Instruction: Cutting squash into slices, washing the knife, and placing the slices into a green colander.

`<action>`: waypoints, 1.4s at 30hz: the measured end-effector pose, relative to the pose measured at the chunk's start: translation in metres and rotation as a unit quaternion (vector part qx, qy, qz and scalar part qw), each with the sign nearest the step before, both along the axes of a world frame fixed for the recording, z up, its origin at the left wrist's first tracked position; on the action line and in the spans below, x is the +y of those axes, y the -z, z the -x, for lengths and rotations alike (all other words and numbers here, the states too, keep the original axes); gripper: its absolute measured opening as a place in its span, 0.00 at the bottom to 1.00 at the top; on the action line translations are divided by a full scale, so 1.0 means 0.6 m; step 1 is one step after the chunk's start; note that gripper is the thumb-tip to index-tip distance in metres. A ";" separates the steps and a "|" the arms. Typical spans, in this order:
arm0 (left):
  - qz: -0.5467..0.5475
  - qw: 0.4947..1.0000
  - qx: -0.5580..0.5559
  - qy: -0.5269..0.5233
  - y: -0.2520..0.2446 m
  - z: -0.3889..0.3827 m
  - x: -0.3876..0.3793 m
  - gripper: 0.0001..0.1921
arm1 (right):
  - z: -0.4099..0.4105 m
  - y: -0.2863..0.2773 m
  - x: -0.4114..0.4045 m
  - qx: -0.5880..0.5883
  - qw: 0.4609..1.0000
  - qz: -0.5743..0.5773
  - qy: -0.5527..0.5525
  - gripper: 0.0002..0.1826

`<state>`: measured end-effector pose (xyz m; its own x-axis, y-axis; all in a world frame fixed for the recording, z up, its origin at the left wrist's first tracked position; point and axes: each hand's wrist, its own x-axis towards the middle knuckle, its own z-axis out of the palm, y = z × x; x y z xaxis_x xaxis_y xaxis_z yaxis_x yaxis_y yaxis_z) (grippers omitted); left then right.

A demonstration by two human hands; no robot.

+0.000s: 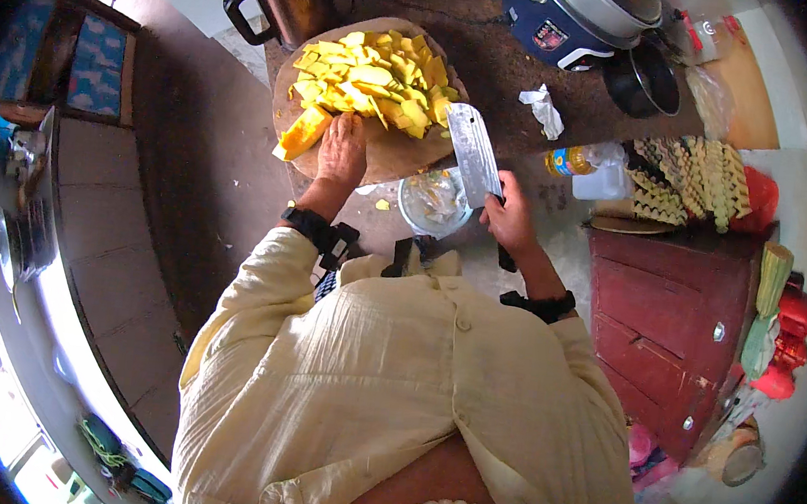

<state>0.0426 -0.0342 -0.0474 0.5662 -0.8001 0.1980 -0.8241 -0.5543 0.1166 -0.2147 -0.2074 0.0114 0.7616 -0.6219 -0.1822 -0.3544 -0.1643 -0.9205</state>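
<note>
A round wooden cutting board carries a heap of sliced pumpkin, yellow-orange and cut into flat pieces. Along the board's near left edge lies an uncut pumpkin wedge. My left hand rests on the board with its fingertips at the wedge's right end, against the slices; how firmly it presses cannot be seen. In my right hand is a cleaver, gripped by its dark handle. Its broad blade points away from me, tip beside the board's right edge. Below the board stands a bowl with scraps inside.
A metal kettle stands behind the board at left. On the brown table are a blue rice cooker, a black pot and crumpled tissue. To the right, a red cabinet bears an oil bottle nearby.
</note>
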 end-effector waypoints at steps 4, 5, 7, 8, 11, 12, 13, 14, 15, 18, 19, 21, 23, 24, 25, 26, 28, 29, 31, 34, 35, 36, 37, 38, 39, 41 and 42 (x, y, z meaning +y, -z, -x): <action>-0.005 1.000 0.004 -0.003 0.005 0.014 -0.004 0.23 | -0.002 -0.018 -0.027 0.017 0.999 -0.046 -0.007 0.12; -0.003 1.000 0.008 -0.001 0.010 0.020 -0.003 0.22 | -0.001 -0.014 -0.036 0.020 0.999 -0.048 -0.012 0.12; 0.005 1.000 0.009 0.017 0.011 0.046 -0.006 0.23 | 0.002 -0.003 -0.053 0.014 0.998 -0.053 -0.026 0.12; 0.015 0.999 0.008 0.038 0.011 0.064 -0.007 0.24 | 0.004 0.000 -0.059 0.017 0.998 -0.055 -0.028 0.12; 0.024 0.992 0.019 0.119 0.018 0.128 -0.013 0.26 | -0.002 -0.004 -0.071 0.001 0.997 -0.073 -0.035 0.12; 0.056 0.982 0.047 0.171 0.028 0.148 -0.013 0.26 | -0.004 -0.010 -0.076 0.033 0.996 -0.062 -0.045 0.13; 0.089 0.967 0.075 0.227 0.022 0.165 -0.018 0.25 | -0.005 -0.011 -0.081 0.064 0.995 -0.052 -0.051 0.13; 0.068 0.959 0.074 0.266 0.016 0.180 -0.026 0.25 | -0.005 -0.009 -0.086 0.066 0.995 -0.051 -0.053 0.13; 0.065 0.950 0.094 0.289 0.014 0.190 -0.035 0.25 | -0.007 -0.009 -0.089 0.059 0.996 -0.038 -0.060 0.14; 0.077 0.936 0.156 0.307 0.003 0.208 -0.063 0.25 | -0.013 -0.006 -0.098 0.052 0.996 0.000 -0.072 0.16; 0.090 0.936 0.155 0.304 -0.003 0.209 -0.073 0.23 | -0.016 -0.005 -0.100 0.051 0.996 0.024 -0.072 0.17; 0.102 0.939 0.149 0.294 -0.014 0.207 -0.075 0.21 | -0.019 -0.008 -0.102 0.030 0.979 0.175 -0.099 0.18; 0.137 0.939 0.172 0.264 -0.026 0.200 -0.068 0.16 | -0.025 -0.017 -0.104 0.002 0.939 0.321 -0.122 0.20; 0.156 0.942 0.158 0.250 -0.041 0.195 -0.064 0.14 | -0.032 -0.030 -0.102 -0.013 0.927 0.349 -0.134 0.20; 0.156 0.945 0.154 0.244 -0.052 0.188 -0.057 0.14 | -0.039 -0.044 -0.100 -0.028 0.914 0.377 -0.145 0.20; 0.161 0.948 0.147 0.234 -0.060 0.178 -0.048 0.14 | -0.044 -0.058 -0.103 -0.033 0.898 0.403 -0.173 0.20; 0.190 0.948 0.160 0.201 -0.077 0.170 -0.036 0.12 | -0.051 -0.075 -0.103 -0.007 0.876 0.441 -0.192 0.19; 0.209 0.944 0.184 0.176 -0.088 0.169 -0.027 0.12 | -0.053 -0.079 -0.103 0.022 0.853 0.478 -0.208 0.18; 0.218 0.945 0.204 0.136 -0.109 0.161 -0.014 0.15 | -0.053 -0.075 -0.102 0.040 0.840 0.499 -0.208 0.17; 0.260 0.938 0.228 0.040 -0.126 0.152 -0.009 0.15 | -0.050 -0.084 -0.107 0.031 0.824 0.516 -0.231 0.17; 0.261 0.937 0.230 0.041 -0.127 0.149 -0.008 0.15 | -0.050 -0.086 -0.105 0.034 0.824 0.517 -0.230 0.17; 0.273 0.934 0.227 0.032 -0.128 0.144 -0.008 0.15 | -0.051 -0.089 -0.103 0.010 0.834 0.501 -0.233 0.16; 0.285 0.932 0.224 0.022 -0.128 0.138 -0.008 0.15 | -0.052 -0.092 -0.101 -0.014 0.843 0.484 -0.236 0.15; 0.275 0.937 0.210 0.045 -0.125 0.133 -0.012 0.14 | -0.048 -0.097 -0.097 -0.013 0.842 0.486 -0.236 0.15; 0.241 0.938 0.242 0.058 -0.118 0.134 -0.009 0.13 | -0.041 -0.104 -0.091 -0.012 0.865 0.452 -0.218 0.16; 0.191 0.942 0.252 0.110 -0.109 0.127 -0.010 0.13 | -0.042 -0.105 -0.080 -0.015 0.885 0.417 -0.205 0.16; 0.197 0.953 0.147 0.175 -0.110 0.113 -0.014 0.14 | -0.044 -0.096 -0.073 0.001 0.913 0.376 -0.159 0.17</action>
